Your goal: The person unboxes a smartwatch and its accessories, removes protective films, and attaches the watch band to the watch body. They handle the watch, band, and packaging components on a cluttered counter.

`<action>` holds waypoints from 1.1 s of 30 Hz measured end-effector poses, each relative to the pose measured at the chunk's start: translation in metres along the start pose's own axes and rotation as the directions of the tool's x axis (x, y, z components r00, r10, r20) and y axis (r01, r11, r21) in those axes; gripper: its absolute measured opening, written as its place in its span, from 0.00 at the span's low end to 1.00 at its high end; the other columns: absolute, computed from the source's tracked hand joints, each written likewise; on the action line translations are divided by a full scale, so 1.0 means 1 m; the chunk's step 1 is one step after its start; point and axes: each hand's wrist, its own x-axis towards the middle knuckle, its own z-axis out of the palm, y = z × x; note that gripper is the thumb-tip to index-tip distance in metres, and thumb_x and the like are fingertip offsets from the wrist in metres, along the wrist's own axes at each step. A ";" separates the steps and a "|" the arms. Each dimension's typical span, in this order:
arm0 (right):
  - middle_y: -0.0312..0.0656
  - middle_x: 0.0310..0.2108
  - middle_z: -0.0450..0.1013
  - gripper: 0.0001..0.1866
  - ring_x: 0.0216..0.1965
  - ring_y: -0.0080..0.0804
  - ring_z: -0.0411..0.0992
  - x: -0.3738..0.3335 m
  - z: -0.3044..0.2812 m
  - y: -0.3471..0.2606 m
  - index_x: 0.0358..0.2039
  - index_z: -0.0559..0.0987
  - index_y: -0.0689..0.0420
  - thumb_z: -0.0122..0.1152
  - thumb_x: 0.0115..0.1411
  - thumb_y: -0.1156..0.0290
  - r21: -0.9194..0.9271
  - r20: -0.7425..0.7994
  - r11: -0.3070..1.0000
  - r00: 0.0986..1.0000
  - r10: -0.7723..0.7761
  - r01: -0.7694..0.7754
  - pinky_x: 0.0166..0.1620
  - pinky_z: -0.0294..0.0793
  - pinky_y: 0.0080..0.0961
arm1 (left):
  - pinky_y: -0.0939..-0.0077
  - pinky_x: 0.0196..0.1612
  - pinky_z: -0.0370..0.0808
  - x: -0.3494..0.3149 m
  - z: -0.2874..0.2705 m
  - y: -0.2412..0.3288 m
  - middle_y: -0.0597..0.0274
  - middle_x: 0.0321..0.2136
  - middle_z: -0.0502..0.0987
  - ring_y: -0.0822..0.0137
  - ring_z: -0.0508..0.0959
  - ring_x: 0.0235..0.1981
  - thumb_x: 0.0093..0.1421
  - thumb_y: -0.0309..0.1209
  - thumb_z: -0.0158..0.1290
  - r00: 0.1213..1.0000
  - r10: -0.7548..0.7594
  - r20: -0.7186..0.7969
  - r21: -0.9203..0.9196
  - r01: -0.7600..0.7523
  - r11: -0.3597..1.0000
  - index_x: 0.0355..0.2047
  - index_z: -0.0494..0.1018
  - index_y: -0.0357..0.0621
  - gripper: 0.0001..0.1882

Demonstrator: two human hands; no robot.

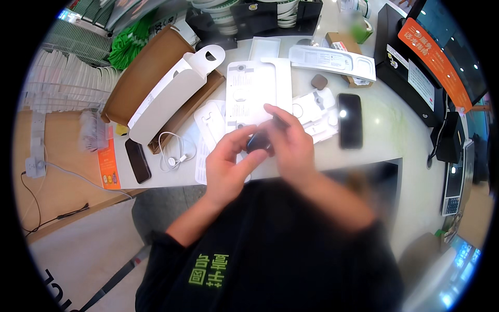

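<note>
Both hands are over the near edge of the white counter, closed around a dark smartwatch (257,141). My left hand (228,158) grips its rounded body between thumb and fingers. At its far side my right hand (292,143) pinches a dark end, perhaps the strap, partly hidden by the fingers. Under and beyond the hands lie white opened packaging sheets (252,83) with printed diagrams. A small brown rounded-square piece (319,81) lies beyond my right hand. To the left is a white charging cable (171,162) with a round puck.
A black phone (350,120) lies right of the packaging, another phone (138,160) at the left edge. An opened brown carton (150,73) with a long white box (169,99) stands left. A white tray (332,61) lies at the back. Black equipment (408,73) stands right.
</note>
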 end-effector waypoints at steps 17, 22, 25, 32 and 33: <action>0.41 0.32 0.77 0.23 0.30 0.36 0.77 0.018 -0.046 -0.048 0.48 0.78 0.61 0.68 0.50 0.74 -0.433 0.493 0.506 0.666 -0.560 0.746 0.30 0.77 0.29 | 0.56 0.59 0.70 -0.007 -0.006 -0.005 0.51 0.34 0.78 0.60 0.79 0.37 0.65 0.31 0.57 0.961 0.064 0.268 -0.734 0.161 0.660 0.56 0.70 0.33 0.22; 0.41 0.36 0.79 0.15 0.32 0.36 0.79 0.016 -0.054 -0.052 0.39 0.78 0.61 0.67 0.50 0.73 -0.342 0.522 0.595 0.674 -0.523 0.727 0.32 0.79 0.28 | 0.56 0.58 0.73 -0.007 -0.001 0.015 0.59 0.31 0.77 0.65 0.77 0.32 0.70 0.38 0.51 0.950 -0.157 0.269 -0.641 0.299 0.707 0.62 0.65 0.33 0.26; 0.42 0.37 0.79 0.14 0.34 0.39 0.79 0.017 -0.055 -0.048 0.39 0.78 0.60 0.65 0.50 0.77 -0.330 0.522 0.556 0.638 -0.565 0.763 0.34 0.80 0.29 | 0.63 0.50 0.75 -0.005 0.005 0.030 0.57 0.35 0.75 0.66 0.74 0.32 0.70 0.32 0.50 0.936 -0.265 0.230 -0.696 0.349 0.627 0.57 0.69 0.34 0.18; 0.45 0.39 0.80 0.19 0.35 0.41 0.81 0.008 -0.062 -0.042 0.42 0.78 0.59 0.68 0.48 0.83 -0.324 0.457 0.650 0.715 -0.529 0.688 0.35 0.82 0.30 | 0.71 0.42 0.76 -0.003 0.011 0.045 0.59 0.37 0.78 0.67 0.76 0.33 0.70 0.32 0.52 0.894 -0.390 0.220 -0.659 0.431 0.617 0.52 0.72 0.37 0.14; 0.46 0.41 0.80 0.20 0.36 0.41 0.81 0.007 -0.063 -0.040 0.44 0.78 0.57 0.68 0.50 0.84 -0.307 0.435 0.685 0.738 -0.516 0.661 0.36 0.81 0.29 | 0.72 0.41 0.75 -0.003 0.012 0.047 0.59 0.38 0.78 0.67 0.77 0.33 0.69 0.32 0.52 0.892 -0.393 0.224 -0.649 0.437 0.623 0.51 0.72 0.37 0.14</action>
